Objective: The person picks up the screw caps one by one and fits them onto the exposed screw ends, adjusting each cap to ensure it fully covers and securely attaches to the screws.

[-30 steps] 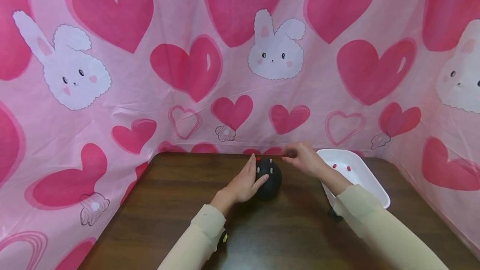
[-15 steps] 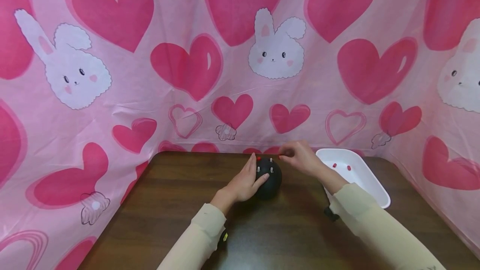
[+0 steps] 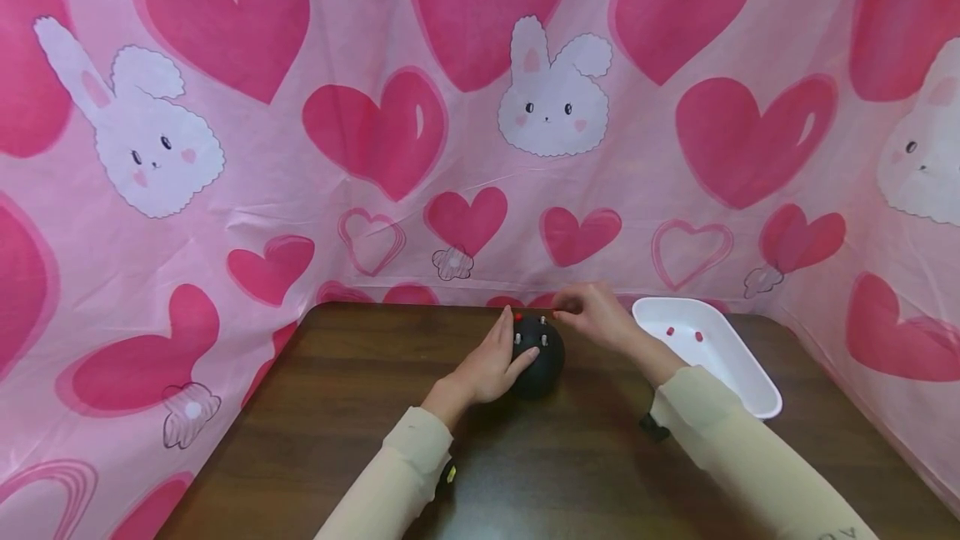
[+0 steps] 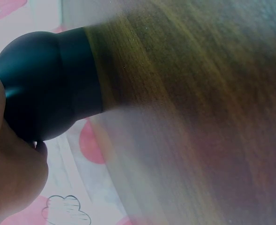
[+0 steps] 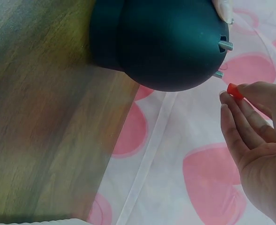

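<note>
A black round-topped body (image 3: 542, 377) stands on the table; in the left wrist view its narrower base (image 4: 84, 75) shows. Metal screws (image 3: 543, 341) stick up from its top, and a red cap (image 3: 518, 317) sits at the far left one. My left hand (image 3: 486, 363) holds the body from the left, fingers along its side and thumb across the front. My right hand (image 3: 596, 319) pinches a small red cap (image 5: 234, 91) between thumb and finger, just right of the top. In the right wrist view that cap is close to a threaded screw end (image 5: 218, 74), with a gap between.
A white tray (image 3: 750, 373) stands to the right, partly behind the right forearm, with two red caps (image 3: 699, 337) inside. The brown wooden table (image 3: 360, 407) ends at a pink heart-patterned cloth (image 3: 480, 148) behind. A dark device (image 3: 654, 427) shows under the right sleeve.
My right hand has moved slightly left with the red cap, closer to the top of the black body. My left hand stays in place on it.
</note>
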### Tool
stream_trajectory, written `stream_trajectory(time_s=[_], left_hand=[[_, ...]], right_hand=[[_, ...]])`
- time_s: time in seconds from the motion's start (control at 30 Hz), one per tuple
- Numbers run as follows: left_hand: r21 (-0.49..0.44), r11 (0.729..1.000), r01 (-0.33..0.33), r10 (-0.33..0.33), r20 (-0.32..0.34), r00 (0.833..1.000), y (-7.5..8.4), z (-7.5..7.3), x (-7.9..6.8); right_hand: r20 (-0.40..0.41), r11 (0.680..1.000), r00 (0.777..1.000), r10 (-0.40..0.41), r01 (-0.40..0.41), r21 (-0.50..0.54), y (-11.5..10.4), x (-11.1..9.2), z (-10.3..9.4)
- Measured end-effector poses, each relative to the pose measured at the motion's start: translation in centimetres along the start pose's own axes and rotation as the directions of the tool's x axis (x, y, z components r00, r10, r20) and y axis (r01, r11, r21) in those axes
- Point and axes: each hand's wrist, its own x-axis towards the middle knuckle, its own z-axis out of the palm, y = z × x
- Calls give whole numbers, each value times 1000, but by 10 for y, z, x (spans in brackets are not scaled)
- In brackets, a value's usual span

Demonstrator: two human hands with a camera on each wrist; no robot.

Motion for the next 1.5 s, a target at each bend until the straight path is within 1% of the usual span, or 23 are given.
stream_trajectory(time_s=[0.4,0.53,0.77,0.9,1.1,1.37,1.5], left_hand=[[11,1000,2,-2,-9,1000,-1,2,1],[11,1000,-6,6,-14,1000,-1,2,1],[20,1000,-4,4,-14,1000,0,2,0],[25,1000,-12,12,-19,1000,2,1,0],[30,999,-17,18,-27,999,2,1,0],[23,1000,-17,18,-23,1000,0,2,1],[18,1000,-20,20,-23,1000,-1,2,1]], right_hand=[[15,999,999,29,-29,14,-2,5,8],[13,1000,1000,13,-13,20,-3,6,10],[16,1000,1000,12,-12,15,-3,6,14],[15,1000,1000,-6,6,18,-2,6,15],[48,1000,999,-20,20,8,1,6,18],[75,1000,997,16,-17,18,2,7,19],[93,1000,995,21,-22,12,2,7,19]])
